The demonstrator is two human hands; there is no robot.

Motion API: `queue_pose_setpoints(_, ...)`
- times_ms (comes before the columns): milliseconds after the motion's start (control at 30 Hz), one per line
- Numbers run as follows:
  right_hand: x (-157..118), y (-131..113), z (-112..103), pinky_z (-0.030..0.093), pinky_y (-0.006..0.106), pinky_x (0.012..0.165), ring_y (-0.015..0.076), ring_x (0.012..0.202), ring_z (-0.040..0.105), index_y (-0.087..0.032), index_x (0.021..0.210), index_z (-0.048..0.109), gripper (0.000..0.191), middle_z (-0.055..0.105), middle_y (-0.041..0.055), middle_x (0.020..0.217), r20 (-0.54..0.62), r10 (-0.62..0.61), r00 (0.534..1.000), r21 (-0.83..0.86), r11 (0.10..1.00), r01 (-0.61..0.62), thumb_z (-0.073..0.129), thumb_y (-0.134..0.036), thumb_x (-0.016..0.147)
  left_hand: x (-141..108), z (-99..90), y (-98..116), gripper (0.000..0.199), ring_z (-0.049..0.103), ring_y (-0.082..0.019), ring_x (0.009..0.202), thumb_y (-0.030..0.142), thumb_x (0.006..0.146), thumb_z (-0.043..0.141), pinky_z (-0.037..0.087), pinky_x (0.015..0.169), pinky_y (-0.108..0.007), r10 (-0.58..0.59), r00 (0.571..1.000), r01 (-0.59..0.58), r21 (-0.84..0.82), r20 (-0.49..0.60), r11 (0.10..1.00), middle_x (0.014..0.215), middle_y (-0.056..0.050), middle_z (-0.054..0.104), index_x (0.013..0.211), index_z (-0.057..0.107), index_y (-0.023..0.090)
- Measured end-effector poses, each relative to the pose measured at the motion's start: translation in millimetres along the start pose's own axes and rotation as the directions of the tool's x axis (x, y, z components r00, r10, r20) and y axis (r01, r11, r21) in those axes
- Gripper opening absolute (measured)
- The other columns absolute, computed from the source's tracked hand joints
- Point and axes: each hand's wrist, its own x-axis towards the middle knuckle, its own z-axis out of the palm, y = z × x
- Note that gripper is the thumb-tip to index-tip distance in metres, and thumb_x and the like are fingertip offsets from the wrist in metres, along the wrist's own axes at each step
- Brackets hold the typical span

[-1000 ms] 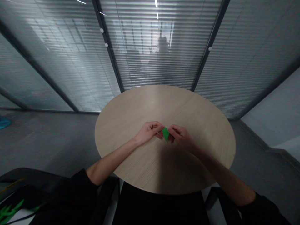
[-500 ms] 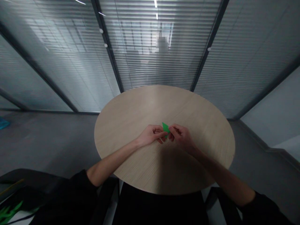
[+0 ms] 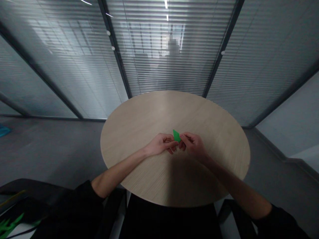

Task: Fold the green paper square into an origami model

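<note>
Between my two hands is a small piece of bright green paper point(image 3: 176, 135), its pointed corner sticking up above the fingers. My left hand point(image 3: 162, 144) pinches its lower left part, with the thumb lying across the front. On the other side, the thumb and fingertips of my right hand point(image 3: 193, 143) are closed on the paper's right edge. The fingers cover the lower part of the paper, so its full shape is hidden. Both hands are above the middle of a round wooden table point(image 3: 164, 109).
Glass partitions with blinds point(image 3: 164, 76) stand behind the table. A black chair point(image 3: 30, 186) is at the lower left, near some green things point(image 3: 11, 225) on something white. A blue object point(image 3: 3, 130) lies on the floor at far left.
Both hands stay in nearly the same place. The green paper has turned slightly, and a little more of its face shows between the fingers.
</note>
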Motion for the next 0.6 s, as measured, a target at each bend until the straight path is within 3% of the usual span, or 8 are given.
queue_pose_setpoints(367, 0.0, 2.7, 1.1, 0.042, 0.025, 0.051, 0.0117, 0.052, 0.054, -0.022, 0.076, 0.056, 0.041, 0.060, -0.0020, 0.062, 0.044, -0.011, 0.999, -0.029, 1.000, 0.013, 0.050, -0.053, 0.101, -2.4, -0.3, 1.8, 0.038, 0.066, -0.011, 0.064, 0.049, 0.088, 0.075, 0.058, 0.064, -0.026, -0.001, 0.999, 0.001, -0.002, 0.045, 1.000, 0.080, -0.004, 0.071, 0.092, 0.066, 0.012)
queue_pose_setpoints(600, -1.5, -1.4, 1.5, 0.042, 0.025, 0.051, 0.0117, 0.052, 0.054, -0.021, 0.076, 0.058, 0.042, 0.061, -0.0010, 0.062, 0.089, 0.000, 0.996, -0.065, 0.998, 0.006, 0.049, -0.054, 0.101, -1.1, -3.5, 5.2, 0.048, 0.068, -0.013, 0.065, 0.061, 0.090, 0.069, 0.058, 0.061, -0.025, 0.069, 0.992, -0.068, 0.009, -0.102, 0.998, 0.075, -0.005, 0.069, 0.085, 0.060, 0.014)
